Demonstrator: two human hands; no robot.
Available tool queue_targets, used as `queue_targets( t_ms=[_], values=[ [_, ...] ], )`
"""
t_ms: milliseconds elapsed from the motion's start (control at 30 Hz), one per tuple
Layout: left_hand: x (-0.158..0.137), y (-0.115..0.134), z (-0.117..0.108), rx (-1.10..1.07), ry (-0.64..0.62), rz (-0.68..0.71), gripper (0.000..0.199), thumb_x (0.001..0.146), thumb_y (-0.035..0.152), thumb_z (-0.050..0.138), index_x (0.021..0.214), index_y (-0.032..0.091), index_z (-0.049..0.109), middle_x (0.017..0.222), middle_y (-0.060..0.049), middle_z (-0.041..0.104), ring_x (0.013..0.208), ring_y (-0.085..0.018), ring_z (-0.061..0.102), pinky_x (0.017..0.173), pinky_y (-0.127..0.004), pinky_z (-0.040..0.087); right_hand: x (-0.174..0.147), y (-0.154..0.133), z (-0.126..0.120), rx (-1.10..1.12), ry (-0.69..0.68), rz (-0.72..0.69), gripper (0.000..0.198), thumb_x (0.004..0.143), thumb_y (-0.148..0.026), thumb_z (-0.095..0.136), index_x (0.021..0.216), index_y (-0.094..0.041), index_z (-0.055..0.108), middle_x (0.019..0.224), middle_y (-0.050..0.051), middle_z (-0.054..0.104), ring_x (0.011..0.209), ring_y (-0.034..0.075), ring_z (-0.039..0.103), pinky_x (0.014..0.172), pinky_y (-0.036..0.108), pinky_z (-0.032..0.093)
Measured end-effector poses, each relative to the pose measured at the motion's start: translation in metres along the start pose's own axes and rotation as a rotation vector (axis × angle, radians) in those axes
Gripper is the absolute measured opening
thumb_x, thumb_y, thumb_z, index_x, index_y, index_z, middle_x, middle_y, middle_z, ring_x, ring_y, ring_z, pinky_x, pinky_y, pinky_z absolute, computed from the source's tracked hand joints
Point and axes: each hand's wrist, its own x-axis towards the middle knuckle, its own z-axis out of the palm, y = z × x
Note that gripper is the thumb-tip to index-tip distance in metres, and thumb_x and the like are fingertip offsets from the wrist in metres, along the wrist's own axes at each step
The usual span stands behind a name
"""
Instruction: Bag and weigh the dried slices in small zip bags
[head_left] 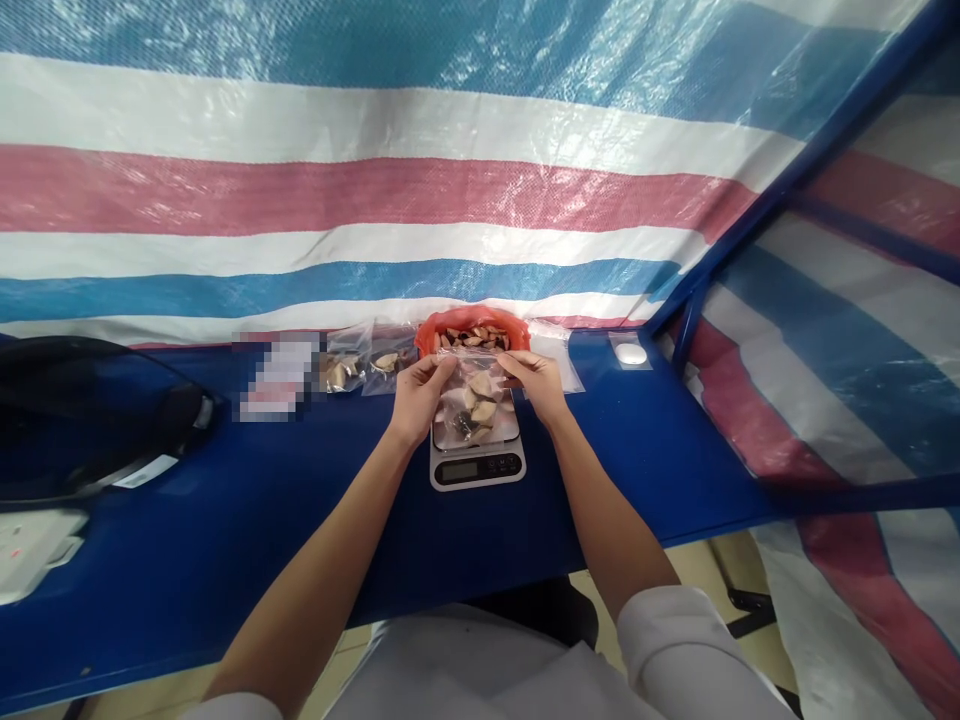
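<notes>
- Nearest, we are wearing pale sleeves (675,630) and reaching our forearms over a blue table (300,520).
- Ahead, we are facing a white digital kitchen scale (478,470), its display turned toward us.
- Above its platform we are holding a clear plastic bag (480,405) of pale and dark pieces; whether it is touching the scale, we are not able to tell.
- Our left hand (420,395) is pinching the bag's upper left side, our right hand (538,380) its upper right, hands slightly apart.
- Just beyond, a red plastic bag (435,328) is holding brown pieces (480,337).
- Farthest, a striped tarp (375,195) is hanging.
</notes>
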Motion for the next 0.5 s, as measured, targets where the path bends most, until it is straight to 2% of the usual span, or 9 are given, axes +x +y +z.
queue_targets(
  t_ms=[200,300,500],
  values=[
    [0.0,0.0043,-0.0036,-0.075,0.016,-0.069,0.035,0.064,0.048,0.087,0.074,0.017,0.073,0.073,-0.003,0.072,0.064,-0.015,0.064,0.063,-0.026,0.053,-0.0013,-0.0003,-0.0008,-0.001,-0.015,-0.031,0.04,0.063,-0.057,0.083,0.078,-0.02,0.077,0.077,0.002,0.075,0.073,0.017,0.071,0.068,0.03,0.062],
    [-0.0004,0.0082,-0.002,-0.136,0.033,-0.053,0.034,0.06,0.045,0.09,0.07,0.018,0.072,0.072,-0.002,0.072,0.063,-0.014,0.064,0.059,-0.025,0.052,-0.0011,0.0014,-0.0011,0.014,-0.013,-0.032,0.04,0.064,-0.057,0.083,0.081,-0.021,0.077,0.078,0.002,0.076,0.074,0.017,0.071,0.068,0.031,0.062],
    [-0.0005,0.0047,-0.0001,-0.15,0.094,-0.012,0.032,0.06,0.041,0.09,0.067,0.018,0.07,0.058,0.004,0.06,0.051,-0.008,0.052,0.048,-0.021,0.042,-0.0022,0.0034,-0.0009,0.024,-0.041,-0.021,0.035,0.067,-0.053,0.083,0.079,-0.02,0.078,0.076,0.002,0.075,0.072,0.017,0.071,0.067,0.031,0.062]
  ],
)
